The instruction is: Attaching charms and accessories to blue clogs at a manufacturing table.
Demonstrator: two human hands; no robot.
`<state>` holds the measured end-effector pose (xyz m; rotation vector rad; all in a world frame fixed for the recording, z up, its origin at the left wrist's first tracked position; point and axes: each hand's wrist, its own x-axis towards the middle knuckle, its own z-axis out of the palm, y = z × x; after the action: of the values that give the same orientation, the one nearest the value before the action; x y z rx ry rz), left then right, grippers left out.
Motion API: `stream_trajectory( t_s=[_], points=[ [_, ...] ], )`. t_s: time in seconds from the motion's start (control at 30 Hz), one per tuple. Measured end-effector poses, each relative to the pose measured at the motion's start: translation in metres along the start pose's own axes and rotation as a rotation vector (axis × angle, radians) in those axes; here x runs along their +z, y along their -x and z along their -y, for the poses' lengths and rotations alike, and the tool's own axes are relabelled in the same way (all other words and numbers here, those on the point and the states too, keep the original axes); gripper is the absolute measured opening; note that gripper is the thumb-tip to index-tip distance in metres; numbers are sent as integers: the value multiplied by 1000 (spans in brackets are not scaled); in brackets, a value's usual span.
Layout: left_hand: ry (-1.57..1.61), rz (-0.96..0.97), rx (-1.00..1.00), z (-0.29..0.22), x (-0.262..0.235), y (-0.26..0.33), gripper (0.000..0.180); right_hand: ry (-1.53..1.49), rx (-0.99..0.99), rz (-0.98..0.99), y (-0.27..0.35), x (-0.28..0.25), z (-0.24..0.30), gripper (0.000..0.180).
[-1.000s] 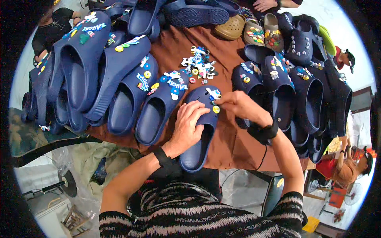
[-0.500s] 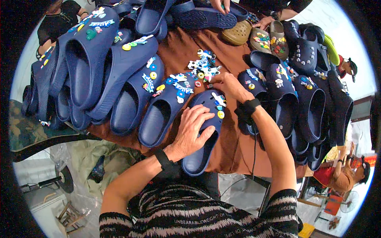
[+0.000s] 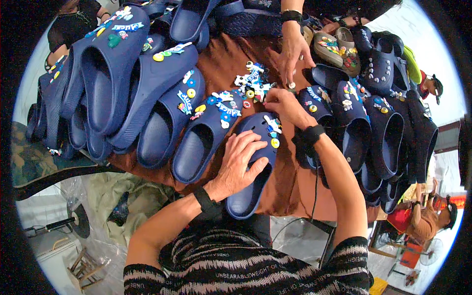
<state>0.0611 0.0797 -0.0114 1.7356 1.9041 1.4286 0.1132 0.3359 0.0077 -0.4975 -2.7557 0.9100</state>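
A navy clog [image 3: 244,194] lies toe-away in front of me, with several colourful charms [image 3: 272,129] along the right of its toe. Over its upper, my left hand [image 3: 240,162] holds it down, fingers curved across the top and thumb by the foot opening. My right hand [image 3: 287,107] is closed in a pinch just beyond the toe, at the edge of a pile of loose charms [image 3: 253,81]; what is between its fingertips is hidden. Another person's hand [image 3: 295,49] reaches down from the far side, fingertips by a small pale piece [image 3: 291,85] on the cloth.
Decorated navy clogs crowd the left [image 3: 115,73] and the right [image 3: 354,123] of the brown cloth [image 3: 223,56]. Brown clogs [image 3: 330,47] stand at the far right. A dark cable [image 3: 315,196] hangs over the near edge. Other people are around the table.
The other person's hand has come from the far edge, where it was by an upturned clog sole, down toward my right hand. My right hand has shifted only slightly; my left hand stays on the clog.
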Motion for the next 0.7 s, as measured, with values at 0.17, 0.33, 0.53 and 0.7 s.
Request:
stream_trajectory(
  t_s=[0.17,0.33,0.53,0.7],
  points=[
    [-2,-11,-10,1,-1,2,39,-376,106,66,12,-12,26,17],
    [1,-16,-2,1,0,2,39,-382,179,228,30,-17,59,17],
    [6,-16,20,1,1,-1,38,132,-22,58,41,-2,66,19],
    [-2,-20,11,1,1,2,37,355,41,66,37,0,69,20]
  ],
)
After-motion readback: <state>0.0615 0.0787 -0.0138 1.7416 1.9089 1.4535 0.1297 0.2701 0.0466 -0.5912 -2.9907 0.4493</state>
